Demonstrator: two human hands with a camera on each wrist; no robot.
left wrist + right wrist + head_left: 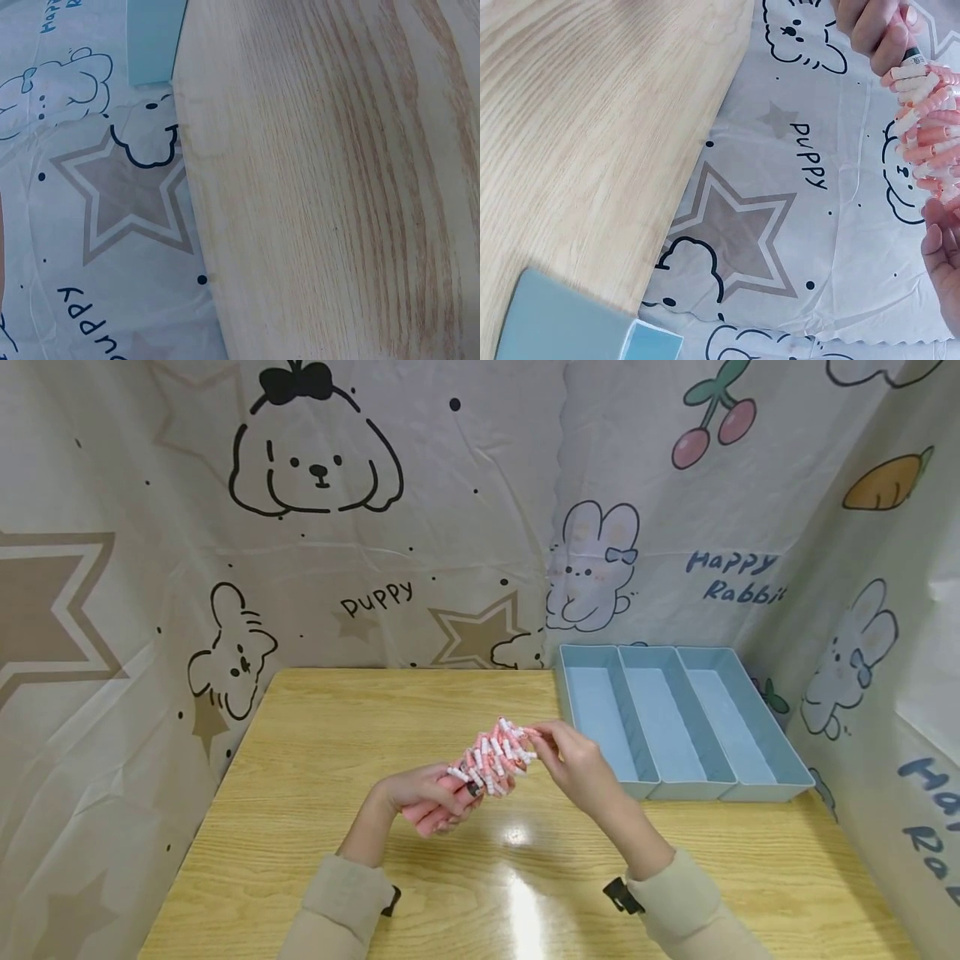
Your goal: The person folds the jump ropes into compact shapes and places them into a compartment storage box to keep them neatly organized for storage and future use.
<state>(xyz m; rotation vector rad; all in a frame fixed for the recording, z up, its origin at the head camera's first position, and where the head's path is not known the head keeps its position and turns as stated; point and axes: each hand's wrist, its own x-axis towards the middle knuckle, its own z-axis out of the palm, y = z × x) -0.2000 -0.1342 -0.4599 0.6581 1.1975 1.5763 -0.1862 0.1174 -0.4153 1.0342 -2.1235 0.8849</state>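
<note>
A pink and white beaded jump rope is bunched up above the table. My left hand grips its pink handles, which have dark ends. At the far end of the bundle, the right hand pinches part of the rope between thumb and fingers. The right wrist view catches the segmented rope at its right edge, with the left hand above and the right hand below it. In the left wrist view neither the rope nor the hands' grip shows.
A light blue tray with three compartments stands at the back right of the wooden table. A printed cloth hangs behind the table and along its sides.
</note>
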